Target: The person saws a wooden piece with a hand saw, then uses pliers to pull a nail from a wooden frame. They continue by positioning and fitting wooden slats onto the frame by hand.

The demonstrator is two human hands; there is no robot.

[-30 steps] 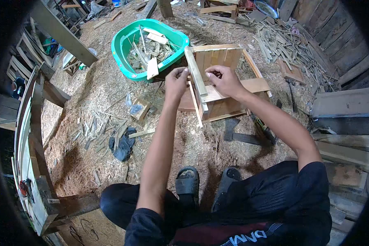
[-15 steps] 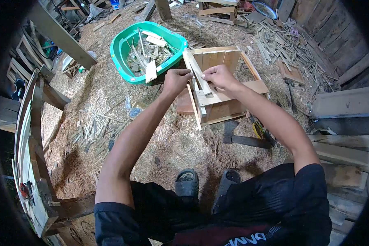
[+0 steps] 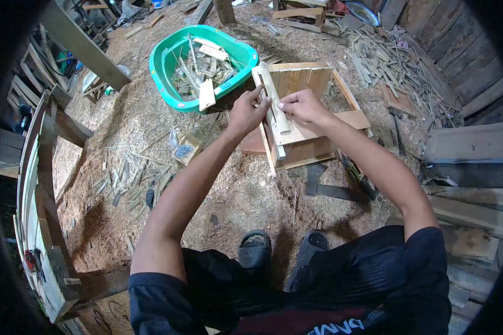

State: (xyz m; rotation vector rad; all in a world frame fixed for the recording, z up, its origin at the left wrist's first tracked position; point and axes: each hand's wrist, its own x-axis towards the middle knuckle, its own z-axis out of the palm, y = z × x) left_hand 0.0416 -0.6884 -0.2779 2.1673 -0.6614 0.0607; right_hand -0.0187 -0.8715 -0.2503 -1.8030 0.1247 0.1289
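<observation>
A narrow, pale wooden strip lies lengthwise over the left side of a small wooden frame with slatted boards. My right hand pinches the strip's right edge between thumb and fingers, near its lower half. On the other side, my left hand is close against the strip, its thumb at the edge and its index finger spread away from the thumb. The fingers behind that hand are partly hidden. Another thin wooden piece runs under the strip along the frame's left side.
A green plastic tub of wood scraps stands behind my left hand. A hatchet lies on the shavings before the frame, beside yellow-and-black handled tools. Offcuts are heaped at the back right, stacked boards nearer right.
The strip has turned to lie flatter on the frame. My left hand's index finger has spread from its thumb, while my right hand has stayed at the strip's right edge.
</observation>
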